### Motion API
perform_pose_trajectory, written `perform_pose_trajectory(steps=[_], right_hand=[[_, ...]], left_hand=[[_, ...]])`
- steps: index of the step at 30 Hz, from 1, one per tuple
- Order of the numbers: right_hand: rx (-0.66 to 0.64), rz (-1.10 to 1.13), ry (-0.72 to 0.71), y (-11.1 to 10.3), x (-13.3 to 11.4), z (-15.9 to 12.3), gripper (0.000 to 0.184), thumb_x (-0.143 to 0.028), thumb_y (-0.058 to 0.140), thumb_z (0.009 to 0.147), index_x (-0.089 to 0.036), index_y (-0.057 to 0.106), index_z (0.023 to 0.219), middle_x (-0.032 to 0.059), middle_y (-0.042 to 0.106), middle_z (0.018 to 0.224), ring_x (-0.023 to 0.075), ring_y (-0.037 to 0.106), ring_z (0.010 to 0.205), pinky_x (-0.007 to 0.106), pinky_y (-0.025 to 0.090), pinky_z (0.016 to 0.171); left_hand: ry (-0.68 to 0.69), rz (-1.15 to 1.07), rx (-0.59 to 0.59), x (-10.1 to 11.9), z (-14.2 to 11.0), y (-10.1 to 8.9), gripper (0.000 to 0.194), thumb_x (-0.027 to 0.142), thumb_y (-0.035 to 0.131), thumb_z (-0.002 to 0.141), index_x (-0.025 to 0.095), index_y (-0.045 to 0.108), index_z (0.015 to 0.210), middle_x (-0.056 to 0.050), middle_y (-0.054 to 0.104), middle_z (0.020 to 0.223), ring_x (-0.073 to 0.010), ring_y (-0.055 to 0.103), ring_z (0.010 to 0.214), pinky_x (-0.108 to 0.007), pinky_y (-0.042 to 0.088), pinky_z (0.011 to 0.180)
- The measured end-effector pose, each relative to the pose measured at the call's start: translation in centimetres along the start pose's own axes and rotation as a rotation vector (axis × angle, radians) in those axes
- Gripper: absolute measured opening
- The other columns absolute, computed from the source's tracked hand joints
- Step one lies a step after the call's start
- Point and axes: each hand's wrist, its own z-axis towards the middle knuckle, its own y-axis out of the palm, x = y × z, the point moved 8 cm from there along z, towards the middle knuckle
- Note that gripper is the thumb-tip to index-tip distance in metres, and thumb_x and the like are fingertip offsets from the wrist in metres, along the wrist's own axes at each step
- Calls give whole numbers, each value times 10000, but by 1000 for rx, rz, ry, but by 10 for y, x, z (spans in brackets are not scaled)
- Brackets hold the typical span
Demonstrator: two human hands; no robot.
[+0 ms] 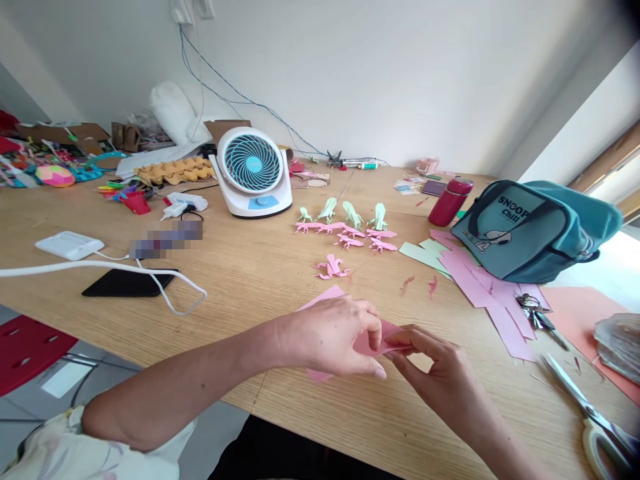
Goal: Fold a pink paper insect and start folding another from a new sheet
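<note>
My left hand (333,337) and my right hand (435,363) meet over the near part of the wooden table (240,280). Both pinch a pink sheet of paper (370,343) that lies partly flat under the left hand, its far corner (325,297) showing beyond the knuckles. The fingers of both hands are closed on a folded edge in the middle. A single folded pink paper figure (331,268) lies just beyond the hands. Farther back stand rows of pink figures (350,235) and green figures (345,212).
Pink paper strips (480,283) and green sheets (423,253) lie right, beside a teal bag (535,230), a red bottle (450,200) and keys (533,308). Scissors (590,410) lie near right. A white fan (253,173), a black phone (127,283) and a white cable (100,267) are left.
</note>
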Motion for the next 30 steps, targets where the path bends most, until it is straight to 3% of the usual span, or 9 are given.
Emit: perform_pose_trajectory(steps=[3,5,8,11,15,20,25,30], right_hand=[[20,10,-45,-3,0,-1,128,-330,599,939,-241,678,891,19,699,892,168,652,824,287,510,763],[5,14,-67,-4,0,-2,119,-309,583,953,-245,678,922,14,692,896,155,648,826,269,499,756],[-50,7,-91,-5,0,-5,119,-274,555,970,-244,668,952,11,681,894,143,640,814,252,480,729],[-85,5,-89,-7,4,-8,122,-257,543,973,-243,663,969,12,682,909,142,638,818,249,471,722],[-95,55,6,-10,19,-10,137,-302,557,966,-231,668,929,21,694,930,154,644,834,256,470,747],[-157,346,207,3,45,-11,214,-417,622,918,-212,680,894,23,700,869,170,634,825,264,474,743],[-21,530,319,8,59,-10,331,-515,714,816,-199,645,748,43,697,810,178,610,777,277,488,698],[80,610,374,5,59,-10,324,-486,771,778,-198,637,711,49,702,802,172,623,773,274,500,706]], left_hand=[[22,-26,-81,-12,8,12,129,327,723,836,213,664,848,-61,651,1210,-251,572,1206,-382,414,1017],[51,-28,-171,-20,14,18,121,304,705,846,219,668,924,-106,538,1419,-293,419,1396,-437,360,1087],[82,-53,-302,-34,24,25,76,298,654,874,229,656,906,-49,455,1523,-285,324,1466,-434,312,1124],[128,-96,-361,-42,30,27,97,324,669,862,229,647,858,-3,552,1413,-242,500,1313,-343,364,1063],[128,-110,-323,-45,32,25,143,356,682,854,216,655,849,-5,611,1191,-176,592,1066,-262,414,913],[119,-126,-260,-41,29,22,183,309,673,852,176,597,754,-6,599,974,-126,576,840,-228,403,722],[100,-194,-151,-43,23,14,205,242,665,846,161,576,680,20,591,793,-98,532,705,-220,371,654],[39,-213,17,-48,19,5,246,283,685,855,152,600,665,24,592,716,-97,537,655,-216,355,601]])
